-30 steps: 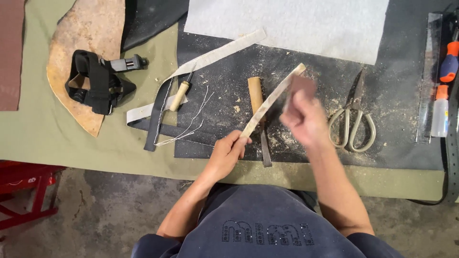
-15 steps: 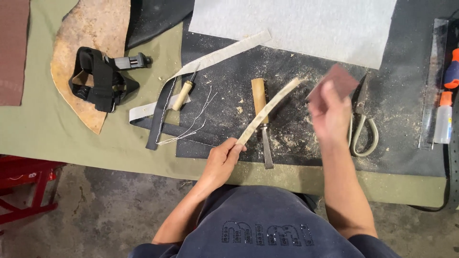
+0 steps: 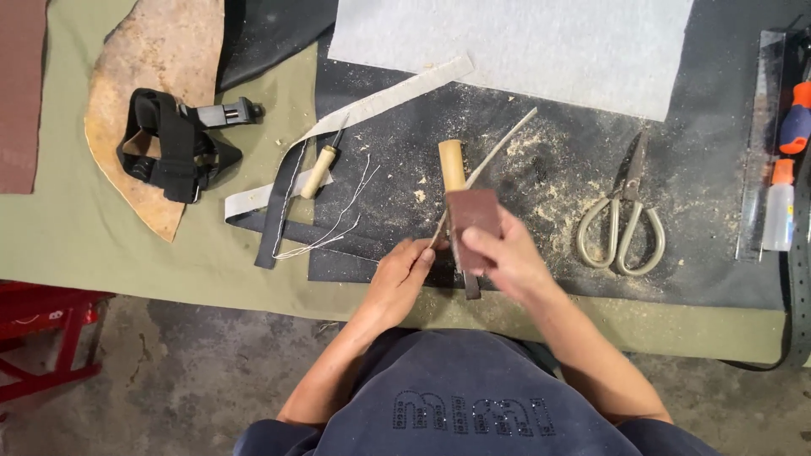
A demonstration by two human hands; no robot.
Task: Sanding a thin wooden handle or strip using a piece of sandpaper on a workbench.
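Two bare hands work over a dark mat [image 3: 710,219] dusted with shavings. Left hand [image 3: 404,274]: fingers pinched narrow on the near end of a thin pale wooden strip [image 3: 498,150], which slants up and away from the fingertips toward the white sheet [image 3: 524,42]. Right hand [image 3: 503,257]: fingers closed on a reddish-brown sandpaper piece [image 3: 471,221], pressed against the strip just above the left fingertips. Wooden-handled knife [image 3: 453,169] lies beneath the sandpaper, its blade tip showing below the right fingers. Scissors [image 3: 621,224] well right of the right hand. Awl with wooden handle [image 3: 317,171] and loose threads [image 3: 338,221] left of the left fingers. Black strap harness [image 3: 173,145] on a leather scrap [image 3: 156,46], far left.
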